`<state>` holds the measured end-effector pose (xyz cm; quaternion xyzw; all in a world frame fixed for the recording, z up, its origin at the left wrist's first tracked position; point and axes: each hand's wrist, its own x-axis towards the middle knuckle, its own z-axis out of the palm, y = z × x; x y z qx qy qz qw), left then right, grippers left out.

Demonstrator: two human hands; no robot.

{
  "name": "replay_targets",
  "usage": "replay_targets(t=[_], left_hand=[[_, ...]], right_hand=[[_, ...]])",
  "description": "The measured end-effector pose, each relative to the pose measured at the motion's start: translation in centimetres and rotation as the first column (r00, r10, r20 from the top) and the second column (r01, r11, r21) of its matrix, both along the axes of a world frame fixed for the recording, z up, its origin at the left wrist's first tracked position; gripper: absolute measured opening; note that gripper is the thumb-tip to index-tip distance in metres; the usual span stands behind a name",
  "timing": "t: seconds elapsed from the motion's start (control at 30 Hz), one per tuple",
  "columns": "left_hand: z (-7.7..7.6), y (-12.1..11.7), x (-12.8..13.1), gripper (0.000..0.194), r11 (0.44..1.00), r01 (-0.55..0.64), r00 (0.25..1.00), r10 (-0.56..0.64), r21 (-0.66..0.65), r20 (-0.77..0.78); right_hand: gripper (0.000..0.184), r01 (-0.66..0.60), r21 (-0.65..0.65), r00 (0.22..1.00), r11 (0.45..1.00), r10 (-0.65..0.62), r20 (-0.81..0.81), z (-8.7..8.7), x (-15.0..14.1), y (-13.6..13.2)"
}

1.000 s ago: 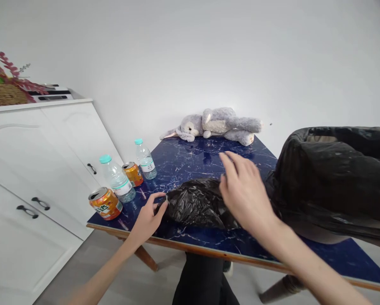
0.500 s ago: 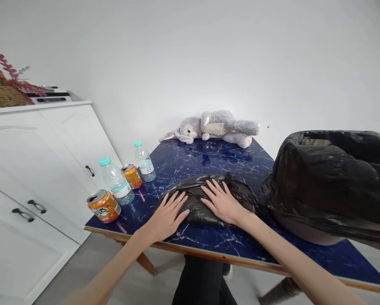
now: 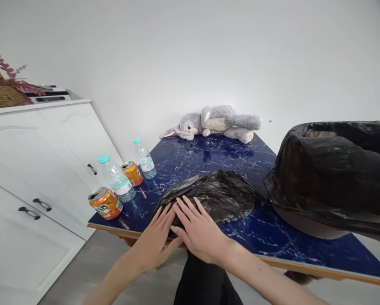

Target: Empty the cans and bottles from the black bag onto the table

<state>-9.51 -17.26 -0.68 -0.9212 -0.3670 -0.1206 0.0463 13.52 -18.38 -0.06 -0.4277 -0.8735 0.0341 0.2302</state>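
A crumpled black plastic bag lies on the dark blue marbled table, near its front edge. My left hand and my right hand rest side by side at the bag's near end, fingers stretched out flat and spread, fingertips on the plastic. The right hand partly overlaps the left. Neither hand grips anything.
A bin lined with a black bag stands on the table's right. At the left edge stand two orange cans and two water bottles. A grey plush toy lies at the far end. A white cabinet is on the left.
Both hands went down flat onto the bag, then slid back toward me to its near end and came together. The bag now lies spread out farther from my hands.
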Motion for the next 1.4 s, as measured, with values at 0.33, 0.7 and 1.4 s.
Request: replay_targets(t=[0.33,0.7,1.4], left_hand=[[0.9,-1.1,-1.6,0.083,1.0,-0.008,1.0,0.008,0.01,-0.028],[2.2,-2.5,-3.5,0.031,0.985,0.094,0.986,-0.113,0.148,0.125],[2.9,-0.6,7.8,0.068,0.978,0.208,0.978,-0.209,-0.03,0.0]], right_hand=[[0.069,0.309,-0.136,0.948,0.941,-0.294,0.124,-4.0,11.1,3.5],[0.077,0.142,-0.069,0.988,0.987,-0.145,-0.047,-0.8,8.8,-1.2],[0.071,0.439,-0.108,0.778,0.892,-0.437,-0.452,1.2,7.4,1.0]])
